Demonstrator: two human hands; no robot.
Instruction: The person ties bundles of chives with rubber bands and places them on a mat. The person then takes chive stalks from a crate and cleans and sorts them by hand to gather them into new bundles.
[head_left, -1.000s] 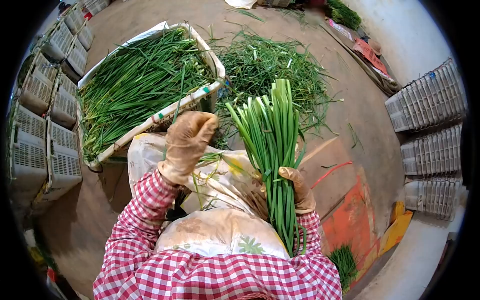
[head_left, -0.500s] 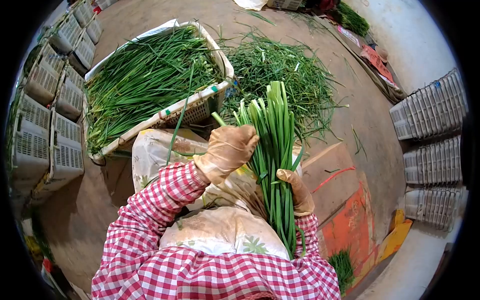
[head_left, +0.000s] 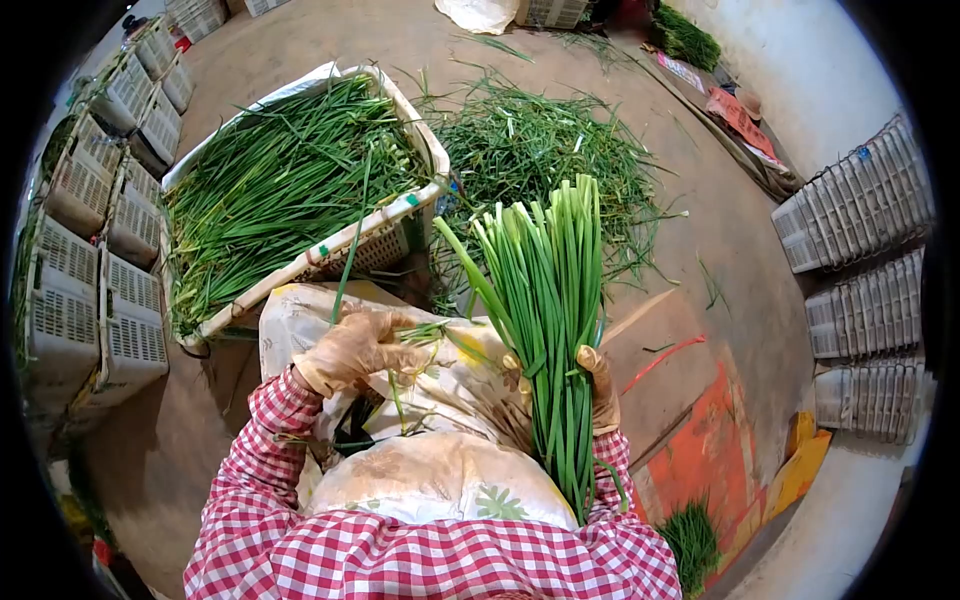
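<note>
My right hand [head_left: 597, 388], in a tan glove, is wrapped round a thick bunch of garlic chives [head_left: 550, 310], held upright over my lap with the pale cut ends at the top. One stalk leans out of the bunch to the left. My left hand [head_left: 360, 350], gloved too, is over my lap, apart from the bunch, with its fingers spread. Thin green leaf scraps [head_left: 428, 332] are at its fingertips, and it seems to be letting them go. A stained, patterned apron [head_left: 430, 470] covers my lap.
A large lined basket [head_left: 425, 150] full of chives stands ahead on the left, beside a heap of loose leaves [head_left: 550, 130] on the floor. Plastic crates [head_left: 65, 270] line the left, with stacked crates [head_left: 860, 200] along the right wall. Flattened cardboard [head_left: 650, 370] lies on my right.
My left hand has left the bunch and moved left and down; its fist has opened, with leaf scraps by the fingers. The chives in my right hand are more fanned out at the top.
</note>
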